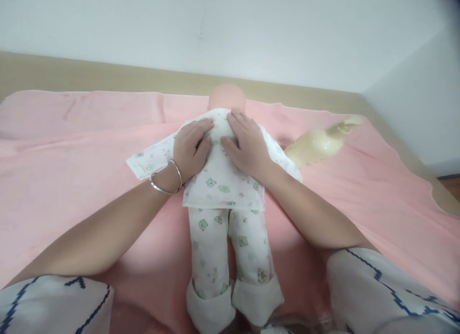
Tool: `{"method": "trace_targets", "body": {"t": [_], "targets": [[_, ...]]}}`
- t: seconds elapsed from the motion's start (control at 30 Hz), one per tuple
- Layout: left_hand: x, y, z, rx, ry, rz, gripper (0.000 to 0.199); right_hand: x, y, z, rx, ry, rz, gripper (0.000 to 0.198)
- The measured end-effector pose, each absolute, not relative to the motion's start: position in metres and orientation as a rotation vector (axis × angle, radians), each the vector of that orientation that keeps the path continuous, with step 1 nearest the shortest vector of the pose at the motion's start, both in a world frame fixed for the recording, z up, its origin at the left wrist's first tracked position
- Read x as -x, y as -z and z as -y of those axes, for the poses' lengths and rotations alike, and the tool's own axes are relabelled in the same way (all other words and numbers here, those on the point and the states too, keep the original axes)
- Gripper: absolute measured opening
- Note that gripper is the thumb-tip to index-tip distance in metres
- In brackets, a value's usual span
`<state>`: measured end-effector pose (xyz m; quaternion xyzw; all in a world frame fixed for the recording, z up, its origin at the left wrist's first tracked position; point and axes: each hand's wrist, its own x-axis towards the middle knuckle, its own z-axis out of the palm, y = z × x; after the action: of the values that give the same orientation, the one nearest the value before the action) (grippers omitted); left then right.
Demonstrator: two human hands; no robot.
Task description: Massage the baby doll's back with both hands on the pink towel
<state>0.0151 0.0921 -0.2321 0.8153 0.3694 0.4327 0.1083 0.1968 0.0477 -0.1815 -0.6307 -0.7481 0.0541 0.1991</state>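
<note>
In the head view, both arms reach forward from the lower corners, slanting in toward each other, with the elbows apart and pale sleeves with dark blue lines ending near the elbows. The left hand lies palm down, spread flat, its fingers close together and pointing up and inward, the thumb set apart from them; a silver bracelet circles that wrist. The right hand lies the same way opposite it, flat, with fingers angled up and inward and the thumb pointing inward. Neither hand grips anything; both rest on the doll, a narrow gap of cloth between them. The doll lies directly beneath the palms, stretched along the middle of the pink blanket, its bare round head just beyond the fingertips and its legs toward the person. It wears a white printed shirt, under both hands, and matching trousers with wide turned-up cuffs. Beside the doll's sleeve on the right lies a shiny yellowish object.
</note>
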Motion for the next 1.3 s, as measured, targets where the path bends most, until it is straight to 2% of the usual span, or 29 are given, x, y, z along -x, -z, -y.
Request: {"method": "trace_targets", "body": {"t": [0.23,0.47,0.83,1.3], "targets": [[-0.014,0.236,-0.094,-2.408,-1.349,-1.013,0.041,-0.185,0.164,-0.026,1.908,-0.085,2.245,0.065],[-0.015,0.239,-0.096,-2.417,-1.383,-1.005,0.040,-0.171,0.164,0.002,1.772,0.063,2.431,0.068],[-0.016,0.234,-0.094,-2.426,-1.307,-1.081,0.042,-0.178,0.174,-0.028,1.823,-0.166,2.142,0.072],[-0.017,0.227,-0.091,-2.418,-1.277,-1.120,0.037,-0.184,0.175,-0.036,1.895,-0.166,2.057,0.072]]}}
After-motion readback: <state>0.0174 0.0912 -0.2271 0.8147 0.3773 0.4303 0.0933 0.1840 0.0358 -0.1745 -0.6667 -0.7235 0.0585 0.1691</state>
